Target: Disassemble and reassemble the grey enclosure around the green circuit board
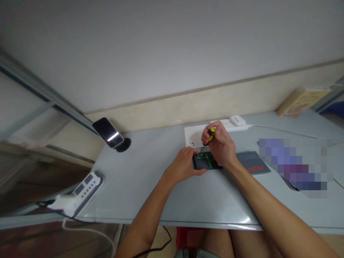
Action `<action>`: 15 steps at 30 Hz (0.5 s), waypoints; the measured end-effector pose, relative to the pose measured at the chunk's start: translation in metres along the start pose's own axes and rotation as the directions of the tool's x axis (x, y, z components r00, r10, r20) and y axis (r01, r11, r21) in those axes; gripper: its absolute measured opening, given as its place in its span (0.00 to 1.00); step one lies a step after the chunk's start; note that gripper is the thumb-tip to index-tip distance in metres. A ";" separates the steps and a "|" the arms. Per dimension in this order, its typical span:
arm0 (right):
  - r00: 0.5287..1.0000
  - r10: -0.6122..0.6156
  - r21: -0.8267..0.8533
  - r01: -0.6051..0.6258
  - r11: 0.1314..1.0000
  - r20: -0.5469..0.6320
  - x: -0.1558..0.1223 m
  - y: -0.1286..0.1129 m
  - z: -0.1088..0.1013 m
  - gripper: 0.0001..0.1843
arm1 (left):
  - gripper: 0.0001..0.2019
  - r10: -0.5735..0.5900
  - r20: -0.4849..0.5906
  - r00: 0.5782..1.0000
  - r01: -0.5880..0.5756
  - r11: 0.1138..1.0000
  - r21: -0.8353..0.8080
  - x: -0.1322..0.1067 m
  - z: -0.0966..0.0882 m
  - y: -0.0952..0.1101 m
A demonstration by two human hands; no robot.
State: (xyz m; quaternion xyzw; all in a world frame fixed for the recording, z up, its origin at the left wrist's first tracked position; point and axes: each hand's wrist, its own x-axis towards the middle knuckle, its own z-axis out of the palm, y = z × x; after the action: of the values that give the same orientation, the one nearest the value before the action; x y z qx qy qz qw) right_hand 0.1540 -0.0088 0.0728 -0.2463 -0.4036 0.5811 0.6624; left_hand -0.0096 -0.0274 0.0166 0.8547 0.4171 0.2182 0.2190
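A dark rectangular device with an exposed green circuit board (210, 160) lies on the grey desk. My left hand (185, 162) grips its left end, thumb along the near edge and fingers at the far edge. In my right hand (221, 143) is a screwdriver with a yellow and black handle (212, 133), the fingers wrapped round it. The thin shaft slants down to the board's upper left part; whether the tip sits in a screw is too small to tell. Behind the device, a white sheet (192, 136) with several small dark bits on it is partly covered by my right hand.
Right of the device lies a flat grey panel (252, 163) with a reddish strip. A white power strip (225, 125) carries a white charger (236, 120). A phone on a stand (108, 132), another power strip (88, 188), a box (302, 100) and a blurred-out item (295, 165) also occupy the desk (145, 168).
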 end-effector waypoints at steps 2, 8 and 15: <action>1.000 0.001 0.015 0.000 1.000 -0.005 0.000 0.000 0.000 0.17 | 0.27 0.001 -0.002 1.000 -0.001 1.000 -0.010 0.000 0.000 0.000; 0.999 -0.011 0.041 0.013 0.999 -0.042 0.003 0.001 -0.001 0.17 | 0.26 -0.007 0.003 1.000 0.007 1.000 -0.014 0.000 -0.001 0.001; 0.999 0.012 0.136 -0.006 0.991 -0.044 0.007 0.000 -0.006 0.15 | 0.31 -0.004 0.019 1.000 0.004 1.000 -0.029 -0.001 -0.003 0.002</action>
State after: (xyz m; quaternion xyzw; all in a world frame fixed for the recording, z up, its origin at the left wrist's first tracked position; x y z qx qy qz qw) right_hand 0.1592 -0.0016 0.0715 -0.2155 -0.3473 0.6044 0.6839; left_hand -0.0108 -0.0291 0.0204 0.8526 0.4135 0.2156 0.2357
